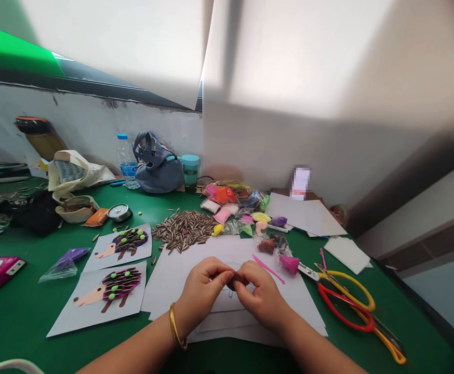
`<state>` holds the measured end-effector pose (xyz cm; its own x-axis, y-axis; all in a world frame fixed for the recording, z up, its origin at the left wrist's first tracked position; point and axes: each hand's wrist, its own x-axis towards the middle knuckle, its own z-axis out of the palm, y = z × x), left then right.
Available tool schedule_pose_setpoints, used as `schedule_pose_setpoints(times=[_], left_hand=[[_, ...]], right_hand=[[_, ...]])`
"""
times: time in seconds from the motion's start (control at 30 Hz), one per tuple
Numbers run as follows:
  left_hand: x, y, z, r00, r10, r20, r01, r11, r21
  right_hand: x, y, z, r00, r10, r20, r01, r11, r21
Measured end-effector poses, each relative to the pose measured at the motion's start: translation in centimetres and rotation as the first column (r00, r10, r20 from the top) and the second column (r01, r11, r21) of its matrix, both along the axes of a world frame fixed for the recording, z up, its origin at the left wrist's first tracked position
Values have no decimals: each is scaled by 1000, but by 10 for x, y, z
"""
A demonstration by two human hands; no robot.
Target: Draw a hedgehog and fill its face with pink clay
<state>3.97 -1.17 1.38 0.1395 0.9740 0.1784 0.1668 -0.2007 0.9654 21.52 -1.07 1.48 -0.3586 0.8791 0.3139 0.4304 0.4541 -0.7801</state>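
My left hand (204, 291) and my right hand (262, 295) meet over the stacked white paper (164, 285), thumbs and fingers pinching a small piece of brown modelling clay (236, 281). The fingers hide part of the clay. Under my hands, a bit of a blue drawn line shows on the top sheet. A pink clay tool (268, 268) lies on the paper just right of my hands. Beyond it are a bag of brown clay (266, 245) and a lump of magenta clay (289, 264).
Sunflower seeds (186, 228) are heaped behind the paper, beside several clay packets (223, 200). Two hedgehog pictures (110, 295) lie at left, near a bag of purple clay (69, 259). Scissors (346, 301) with red and yellow handles rest at right. A blue-grey bag (159, 171) stands by the wall.
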Motion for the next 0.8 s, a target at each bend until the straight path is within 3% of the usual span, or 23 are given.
schedule_pose_setpoints(times=[0.17,0.5,0.63,0.8], left_hand=[[-1,1,0,997,-30,75,32,999,-34],[2,-2,-2,995,-26,-101,36,995,92],[1,-1,-2,999,18,-38,-16,999,52],[1,-1,-2,1000,-17,15,16,1000,13]], right_hand=[[2,2,-1,996,77,-44,-78,996,-31],[0,4,-9,999,-7,36,6,999,37],[1,4,-5,1000,12,-14,-12,1000,-14],[4,5,-6,997,12,-71,-15,999,-45]])
